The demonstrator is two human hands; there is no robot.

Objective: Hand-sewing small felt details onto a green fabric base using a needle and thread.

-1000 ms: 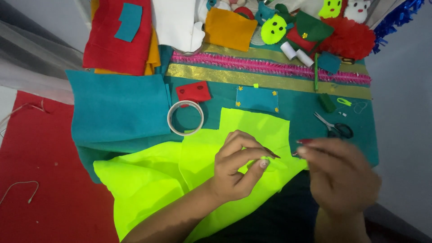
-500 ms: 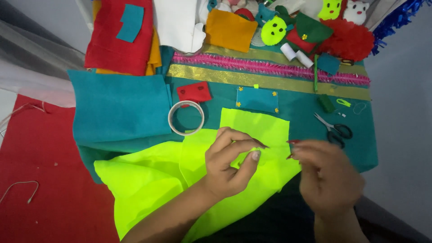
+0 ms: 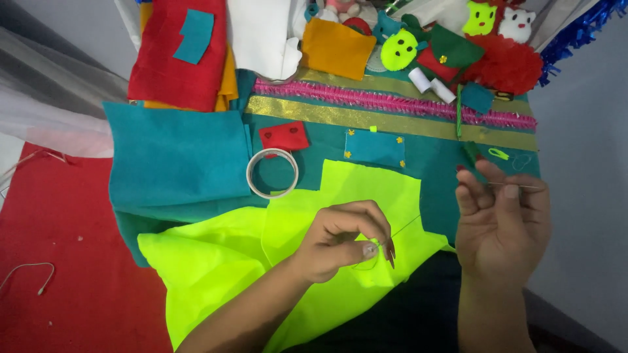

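Big neon-yellow felt sheet (image 3: 275, 261) spreads under both hands: soft, light, floppy, best pinched near an edge. The left hand (image 3: 343, 238) is pinching it now, fingertips closed on the cloth and the thread (image 3: 405, 227). That thread is fine and limp and looks likely to snag. It runs up toward the right hand (image 3: 500, 225), whose thumb and forefinger grip a thin needle (image 3: 520, 187), stiff, slippery, sharp. The needle's point is hard to make out, and the felt's near end is hidden behind the left forearm.
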